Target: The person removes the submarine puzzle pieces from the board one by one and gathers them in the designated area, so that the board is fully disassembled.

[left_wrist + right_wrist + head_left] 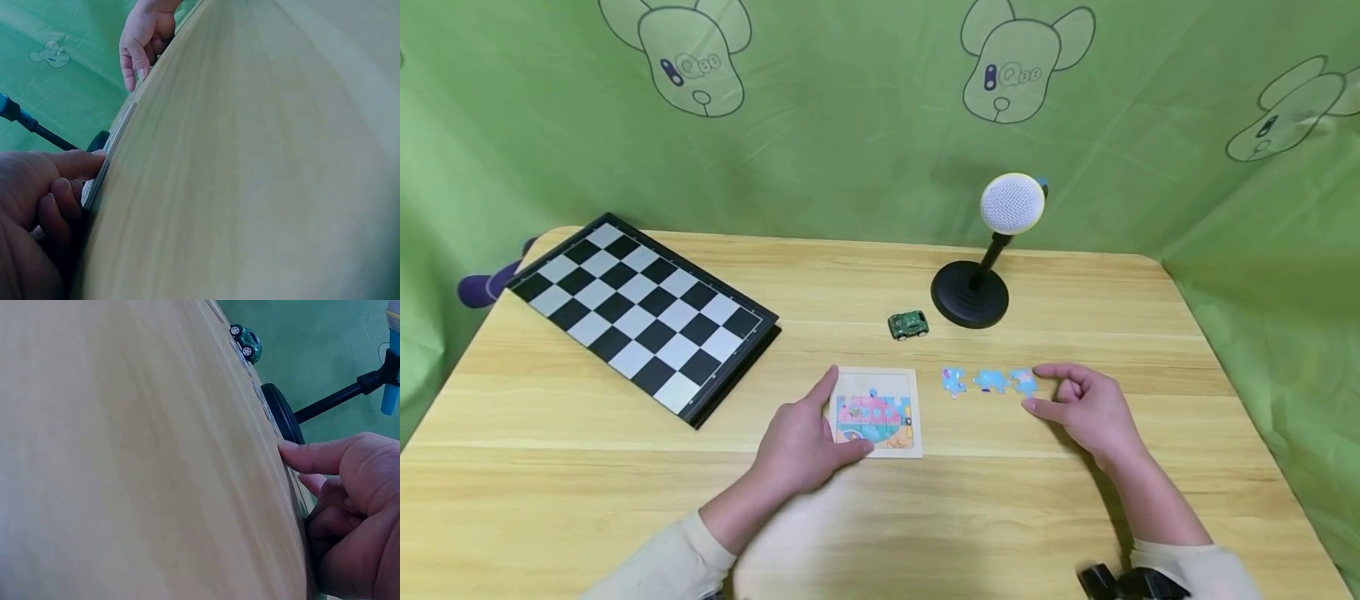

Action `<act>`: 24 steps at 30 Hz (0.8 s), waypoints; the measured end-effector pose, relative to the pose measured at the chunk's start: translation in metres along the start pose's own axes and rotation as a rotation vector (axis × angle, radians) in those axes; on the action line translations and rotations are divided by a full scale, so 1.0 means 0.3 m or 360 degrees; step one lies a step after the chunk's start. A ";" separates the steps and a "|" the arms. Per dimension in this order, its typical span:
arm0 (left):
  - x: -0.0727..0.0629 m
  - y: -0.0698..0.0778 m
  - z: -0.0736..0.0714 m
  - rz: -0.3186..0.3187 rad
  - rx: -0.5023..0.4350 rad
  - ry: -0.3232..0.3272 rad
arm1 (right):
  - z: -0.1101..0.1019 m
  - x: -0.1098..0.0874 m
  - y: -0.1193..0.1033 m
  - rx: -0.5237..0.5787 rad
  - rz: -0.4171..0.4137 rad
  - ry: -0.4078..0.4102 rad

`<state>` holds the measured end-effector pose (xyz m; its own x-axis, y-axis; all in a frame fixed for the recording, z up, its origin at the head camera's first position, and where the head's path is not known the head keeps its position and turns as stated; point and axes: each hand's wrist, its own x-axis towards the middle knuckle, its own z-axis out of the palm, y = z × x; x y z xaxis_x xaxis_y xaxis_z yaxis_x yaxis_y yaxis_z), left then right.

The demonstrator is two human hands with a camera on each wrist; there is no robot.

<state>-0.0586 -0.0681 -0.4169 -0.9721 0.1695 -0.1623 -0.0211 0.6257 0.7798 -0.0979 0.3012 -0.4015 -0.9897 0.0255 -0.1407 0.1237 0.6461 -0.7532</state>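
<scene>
A square jigsaw puzzle (877,421) in a pale frame lies flat on the table, its lower part filled with a pink and blue picture and its upper part bare. My left hand (801,442) holds it at the lower left, index finger along the left edge and thumb over the bottom edge. To its right, three blue jigsaw pieces lie in a row: a left piece (953,381), a middle piece (992,381) and a right piece (1023,382). With thumb and index finger at its edges, my right hand (1086,412) pinches the right piece on the table.
Behind the puzzle stands a small green toy car (908,325). A microphone (1012,205) on a black round-based stand (970,296) is farther back. The checkered board (647,312) lies at the left. Green cloth (865,150) hangs behind the wooden table (587,483).
</scene>
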 end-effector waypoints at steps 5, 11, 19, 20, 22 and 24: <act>0.000 0.001 0.000 0.0006 0.0007 0.0001 | 0.001 0.016 0.012 0.0006 -0.0105 -0.0029; -0.001 0.002 0.000 0.0002 0.0012 0.0004 | 0.000 0.015 0.006 -0.0041 -0.0070 -0.0062; 0.000 -0.001 0.001 0.0007 -0.0002 -0.0001 | -0.008 0.007 -0.007 -0.0034 -0.0033 -0.0060; 0.000 -0.002 0.000 0.0007 -0.0003 -0.0003 | -0.008 0.006 -0.007 -0.0025 -0.0033 -0.0057; 0.000 -0.003 -0.001 0.0007 -0.0012 -0.0008 | -0.004 0.004 -0.006 -0.0004 -0.0034 -0.0041; 0.001 -0.003 -0.003 0.0000 -0.0028 -0.0020 | 0.002 0.001 -0.006 0.0012 -0.0040 -0.0016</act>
<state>-0.0590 -0.0694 -0.4170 -0.9691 0.1790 -0.1697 -0.0254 0.6121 0.7904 -0.0985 0.2996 -0.4006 -0.9917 0.0014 -0.1283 0.0994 0.6405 -0.7615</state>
